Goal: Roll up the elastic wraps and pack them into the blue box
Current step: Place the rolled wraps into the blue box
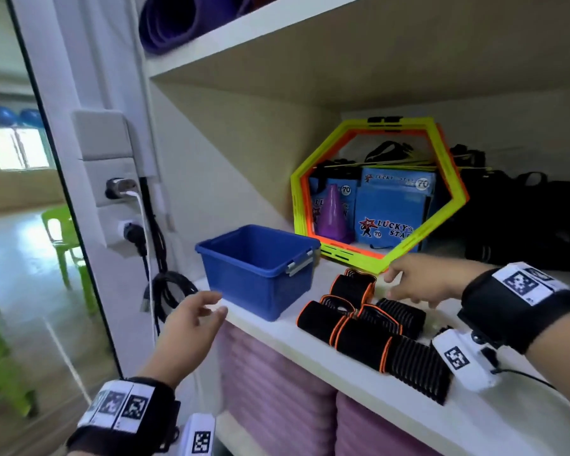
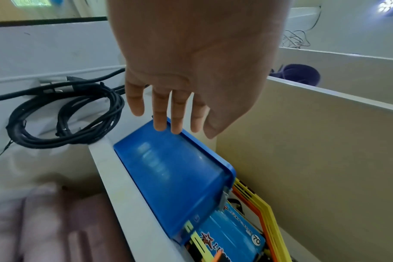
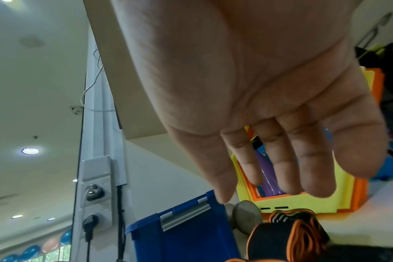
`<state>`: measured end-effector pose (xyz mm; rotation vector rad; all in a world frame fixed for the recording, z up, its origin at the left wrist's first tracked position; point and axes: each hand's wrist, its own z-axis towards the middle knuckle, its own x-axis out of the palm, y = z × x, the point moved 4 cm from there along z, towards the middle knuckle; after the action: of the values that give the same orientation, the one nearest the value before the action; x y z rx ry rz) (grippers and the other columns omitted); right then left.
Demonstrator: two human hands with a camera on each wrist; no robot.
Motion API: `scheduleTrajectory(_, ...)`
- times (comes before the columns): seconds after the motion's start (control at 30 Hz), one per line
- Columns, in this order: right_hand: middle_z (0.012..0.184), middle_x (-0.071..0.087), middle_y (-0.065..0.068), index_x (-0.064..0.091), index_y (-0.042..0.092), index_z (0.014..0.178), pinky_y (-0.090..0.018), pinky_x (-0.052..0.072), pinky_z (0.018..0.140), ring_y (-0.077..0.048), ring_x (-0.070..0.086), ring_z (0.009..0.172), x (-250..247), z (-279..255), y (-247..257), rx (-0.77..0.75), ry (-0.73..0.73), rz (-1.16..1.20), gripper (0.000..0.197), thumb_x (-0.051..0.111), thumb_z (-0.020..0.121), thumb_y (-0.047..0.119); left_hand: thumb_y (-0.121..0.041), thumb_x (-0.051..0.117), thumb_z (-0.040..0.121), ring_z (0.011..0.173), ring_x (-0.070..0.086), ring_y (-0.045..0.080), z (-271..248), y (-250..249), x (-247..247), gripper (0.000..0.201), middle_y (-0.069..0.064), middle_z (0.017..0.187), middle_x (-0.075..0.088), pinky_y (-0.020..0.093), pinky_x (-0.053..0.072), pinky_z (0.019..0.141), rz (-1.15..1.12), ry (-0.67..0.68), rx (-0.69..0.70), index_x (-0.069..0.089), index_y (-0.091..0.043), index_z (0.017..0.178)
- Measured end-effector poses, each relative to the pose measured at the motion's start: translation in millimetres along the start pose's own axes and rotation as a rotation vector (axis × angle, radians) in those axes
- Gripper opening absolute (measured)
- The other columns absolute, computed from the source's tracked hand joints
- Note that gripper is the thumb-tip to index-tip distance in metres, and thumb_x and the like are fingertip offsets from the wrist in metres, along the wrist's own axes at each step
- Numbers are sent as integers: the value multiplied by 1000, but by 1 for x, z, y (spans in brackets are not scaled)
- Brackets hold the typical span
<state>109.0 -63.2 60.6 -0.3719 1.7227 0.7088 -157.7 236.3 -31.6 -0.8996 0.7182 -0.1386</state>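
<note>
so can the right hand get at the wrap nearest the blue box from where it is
Probably yes. The right hand hovers open just beside that rolled wrap, with nothing between them. The blue box stands to the wrap's left, clear of the approach.

Black orange-edged elastic wraps (image 1: 369, 327) lie rolled just beside the open blue box (image 1: 260, 268)

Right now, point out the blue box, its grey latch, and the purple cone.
blue box (image 1: 254, 284), head view, front wall.
grey latch (image 1: 299, 264), head view, clip at right rim.
purple cone (image 1: 332, 212), head view, mid body.
</note>
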Motion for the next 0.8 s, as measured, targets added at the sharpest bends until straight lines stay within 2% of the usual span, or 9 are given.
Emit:
scheduleTrajectory(0.1, 102, 70, -10, 57, 28, 124, -35, 63, 69, -26, 71, 93, -4, 32, 25, 15, 38, -52, 46, 70, 85, 48, -34, 65, 94, 90, 64, 7, 42, 20, -6, 26, -6, 109, 68, 30, 53, 82, -57, -24, -3, 63, -29, 120)
scheduleTrajectory(0.2, 104, 66, 0, 55, 31, 128, -33, 60, 67, -24, 71, 84, -3, 61, 45, 43, 60, -143, 50, 68, 84, 52, -44, 60, 94, 68, 56, 13, 83, 37, -8, 35, 19, 111, 65, 53, 55, 72, -103, 2, -52, 55, -34, 126)
scheduleTrajectory(0.23, 106, 64, 4, 54, 31, 130, -31, 57, 66, -22, 68, 79, -1, 69, 50, 48, 56, -182, 53, 68, 84, 54, -44, 59, 95, 70, 56, 12, 96, 41, -8, 38, 20, 116, 63, 50, 56, 73, -114, -5, -62, 53, -32, 131)
scheduleTrajectory(0.27, 111, 62, 5, 52, 30, 133, -29, 53, 69, -20, 64, 81, 0, 78, 53, 56, 50, -222, 57, 68, 84, 54, -41, 58, 98, 77, 58, 7, 107, 45, -8, 42, 12, 124, 61, 36, 56, 73, -112, -18, -59, 51, -28, 137)
scheduleTrajectory(0.33, 131, 56, 3, 47, 28, 141, -30, 50, 86, -19, 60, 102, 3, 95, 55, 90, 47, -285, 66, 69, 84, 53, -37, 56, 100, 86, 56, -4, 127, 47, -8, 47, 0, 136, 51, 12, 43, 71, -122, -36, -57, 47, -20, 143)
scheduleTrajectory(0.43, 153, 42, -1, 37, 27, 150, -36, 44, 105, -23, 50, 131, 4, 110, 54, 152, 76, -327, 81, 74, 81, 50, -45, 57, 98, 109, 55, 10, 150, 53, -3, 58, -2, 139, 46, 22, 42, 91, -173, -19, -111, 40, -20, 148)
scheduleTrajectory(0.53, 157, 37, 0, 32, 27, 152, -36, 41, 107, -24, 44, 138, 0, 122, 52, 173, 110, -349, 87, 75, 80, 52, -68, 56, 85, 128, 54, 20, 166, 62, 8, 72, -2, 145, 49, 42, 44, 108, -264, 16, -202, 38, -34, 145)
scheduleTrajectory(0.67, 155, 42, 3, 34, 30, 152, -30, 45, 97, -21, 50, 132, 5, 139, 46, 140, 171, -352, 93, 74, 75, 64, -40, 61, 94, 104, 61, 16, 176, 59, 22, 51, 0, 125, 58, 47, 51, 100, -497, -25, -287, 43, -34, 141)
scheduleTrajectory(0.8, 135, 60, 2, 51, 25, 141, -22, 44, 61, -15, 62, 95, 16, 146, 47, 100, 286, -370, 79, 75, 75, 62, -53, 61, 70, 117, 62, 25, 179, 58, 28, 73, 3, 136, 56, 53, 50, 103, -538, -64, -346, 44, -41, 140)
